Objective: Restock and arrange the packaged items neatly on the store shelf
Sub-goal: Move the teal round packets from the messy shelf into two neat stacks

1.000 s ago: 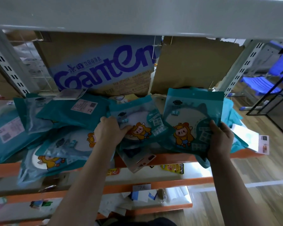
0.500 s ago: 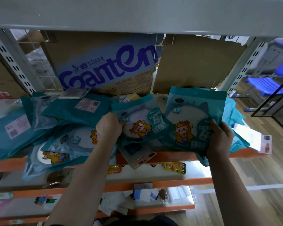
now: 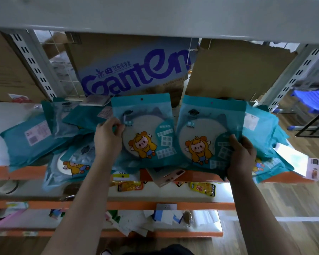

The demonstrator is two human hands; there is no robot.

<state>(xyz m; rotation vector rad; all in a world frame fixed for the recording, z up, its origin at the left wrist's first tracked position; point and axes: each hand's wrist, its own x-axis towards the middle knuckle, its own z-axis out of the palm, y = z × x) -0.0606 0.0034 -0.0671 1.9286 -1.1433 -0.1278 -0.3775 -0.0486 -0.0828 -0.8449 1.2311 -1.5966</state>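
Two teal packets with a cartoon figure stand side by side, upright, at the front of the shelf. My left hand pinches the left edge of the left packet. My right hand grips the lower right side of the right packet. Several more teal packets lie jumbled flat on the shelf to the left and behind my right hand, some face down with white labels showing.
A cardboard box printed "Ganten" and a plain brown box stand at the back of the shelf. Lower shelves hold yellow snack packs and loose papers. A flat white pack overhangs the shelf's right end. Blue chairs stand at right.
My left hand has lifted its packet from lying tilted on the pile to upright beside the right packet. The right packet stays held in my right hand.
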